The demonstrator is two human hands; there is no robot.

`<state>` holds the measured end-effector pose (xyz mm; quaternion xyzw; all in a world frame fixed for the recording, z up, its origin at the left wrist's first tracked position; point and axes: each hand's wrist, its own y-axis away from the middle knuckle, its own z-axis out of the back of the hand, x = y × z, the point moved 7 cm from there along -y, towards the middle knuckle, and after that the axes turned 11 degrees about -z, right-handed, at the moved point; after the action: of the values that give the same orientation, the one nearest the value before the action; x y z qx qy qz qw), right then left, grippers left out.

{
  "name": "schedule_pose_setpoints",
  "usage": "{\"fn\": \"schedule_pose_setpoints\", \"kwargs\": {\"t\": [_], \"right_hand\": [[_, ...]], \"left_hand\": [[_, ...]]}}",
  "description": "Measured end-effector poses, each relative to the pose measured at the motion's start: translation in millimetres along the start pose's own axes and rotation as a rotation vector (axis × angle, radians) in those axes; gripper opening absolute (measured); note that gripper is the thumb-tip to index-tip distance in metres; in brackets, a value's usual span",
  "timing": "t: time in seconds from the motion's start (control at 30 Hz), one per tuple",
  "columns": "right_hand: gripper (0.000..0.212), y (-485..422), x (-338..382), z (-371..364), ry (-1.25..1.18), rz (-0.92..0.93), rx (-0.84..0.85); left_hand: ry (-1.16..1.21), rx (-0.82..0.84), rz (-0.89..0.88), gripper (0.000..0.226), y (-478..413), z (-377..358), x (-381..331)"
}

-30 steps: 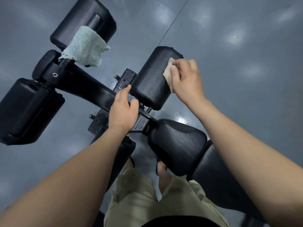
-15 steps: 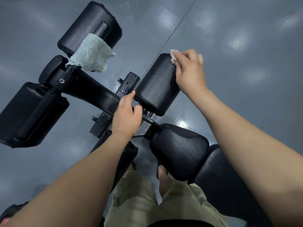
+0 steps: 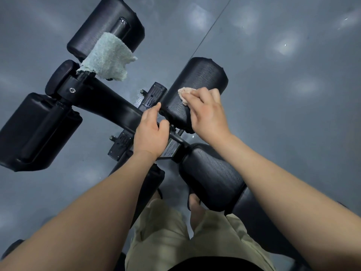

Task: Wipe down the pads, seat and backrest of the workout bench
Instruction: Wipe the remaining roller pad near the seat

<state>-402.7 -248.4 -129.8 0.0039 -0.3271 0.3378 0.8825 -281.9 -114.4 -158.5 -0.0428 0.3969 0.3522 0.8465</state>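
I look down on a black workout bench. My right hand (image 3: 207, 112) presses a small tan cloth (image 3: 184, 92) against the near end of the right roller pad (image 3: 199, 83). My left hand (image 3: 151, 132) grips the black frame bar (image 3: 109, 102) just left of that pad, fingers curled over it. The black seat pad (image 3: 211, 177) lies below my hands, with the backrest (image 3: 259, 222) partly hidden under my right forearm. Further left are a far roller pad (image 3: 109, 22) and a large left pad (image 3: 35, 132).
A pale green towel (image 3: 107, 59) is draped over the frame near the far roller pad. Footplates (image 3: 154, 94) sit beneath the bar. Glossy grey floor (image 3: 293, 94) surrounds the bench. My legs in khaki shorts (image 3: 166, 235) stand below the seat.
My right hand has slid the tan cloth from the pad's far end back toward its near end. My left hand has stayed on the frame bar.
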Motion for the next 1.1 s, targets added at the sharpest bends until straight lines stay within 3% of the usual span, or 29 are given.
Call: {"fn": "schedule_pose_setpoints", "kwargs": {"t": [0.37, 0.47, 0.63, 0.77, 1.1], "right_hand": [[0.034, 51.1, -6.3, 6.2, -0.047, 0.058, 0.147], [0.029, 41.9, -15.7, 19.1, -0.064, 0.052, 0.112], [0.03, -25.1, -41.7, 32.6, -0.026, -0.148, -0.077], [0.033, -61.3, -53.2, 31.7, 0.033, -0.283, -0.106], [0.035, -26.1, -7.3, 7.0, -0.007, -0.042, -0.017]], "left_hand": [[-0.015, 0.013, -0.093, 0.046, 2.3, 0.0, -4.6], [-0.008, 0.028, -0.084, 0.047, 2.2, -0.1, -3.8], [-0.011, 0.024, -0.096, 0.047, 4.0, 0.8, -6.3], [-0.023, 0.004, -0.089, 0.046, 4.8, 2.5, -5.9], [-0.038, 0.008, -0.041, 0.049, 3.9, 4.4, -2.6]]}}
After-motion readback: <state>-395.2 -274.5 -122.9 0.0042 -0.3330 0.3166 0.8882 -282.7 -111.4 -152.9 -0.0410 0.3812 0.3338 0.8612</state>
